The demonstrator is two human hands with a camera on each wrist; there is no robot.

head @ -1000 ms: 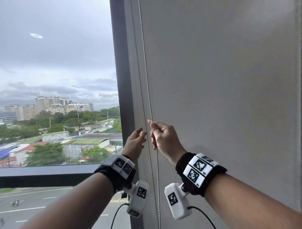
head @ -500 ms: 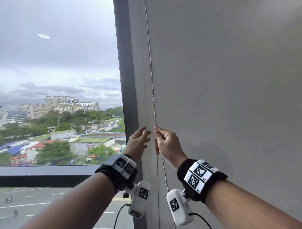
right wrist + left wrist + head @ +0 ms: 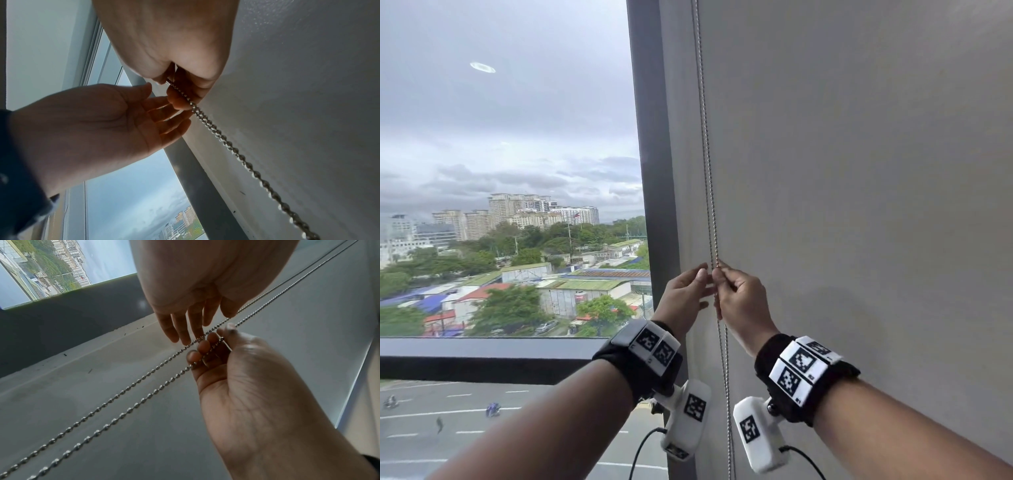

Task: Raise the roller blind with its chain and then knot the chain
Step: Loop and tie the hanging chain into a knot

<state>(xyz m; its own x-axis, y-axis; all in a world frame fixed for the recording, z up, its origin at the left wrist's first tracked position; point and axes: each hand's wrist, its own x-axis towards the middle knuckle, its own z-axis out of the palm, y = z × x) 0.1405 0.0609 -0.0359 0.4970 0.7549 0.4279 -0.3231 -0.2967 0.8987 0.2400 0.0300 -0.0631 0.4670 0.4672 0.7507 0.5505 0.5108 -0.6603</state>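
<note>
Chain of metal beads hangs in two strands down the centre of the head view, in front of the grey roller blind that fills the right half of the frame. Nearest us, at the bottom of that view, our forearms carry black wrist bands with white marker blocks. Just above them, our right hand has its fingers curled round one strand, and in the left wrist view the beads run through those curled fingertips. Our left hand sits just beside it with fingers nearly straight and slightly spread; the tips touch the other strand without closing on it. The right wrist view shows the same: our right hand pinches the chain, our left hand lies flat-palmed next to it. Beyond the hands, the dark window frame stands upright left of the blind, and in the left half of the frame lie city buildings under cloud.
</note>
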